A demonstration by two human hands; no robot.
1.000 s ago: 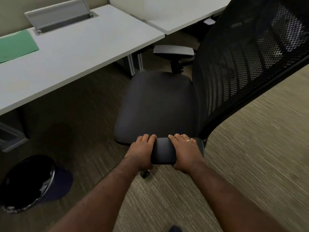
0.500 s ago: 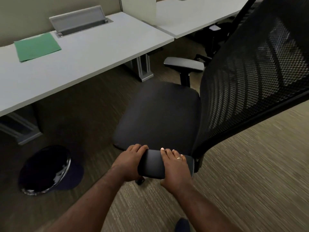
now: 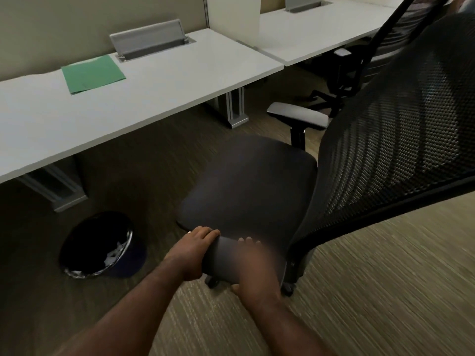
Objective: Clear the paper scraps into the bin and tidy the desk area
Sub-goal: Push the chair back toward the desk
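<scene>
A black office chair [image 3: 252, 181] with a mesh back stands on the carpet in front of the white desk [image 3: 159, 80]. Both hands grip its near armrest [image 3: 223, 260]: my left hand [image 3: 191, 253] wraps the left end, and my right hand [image 3: 254, 268], blurred by motion, covers the right end. A black bin [image 3: 84, 242] with a liner sits on the floor under the desk edge at the left, with white paper scraps [image 3: 114, 253] inside. A green folder [image 3: 92, 73] lies flat on the desk.
A grey cable flap [image 3: 149, 42] stands raised at the desk's back. Metal desk legs [image 3: 236, 106] stand ahead of the chair, another [image 3: 56, 186] near the bin. A second desk [image 3: 316, 32] and another black chair [image 3: 344, 73] lie at the far right.
The chair has rolled away from the desk edge, toward the right, with both hands staying on the armrest. More of the desk, folder and bin has come into view.
</scene>
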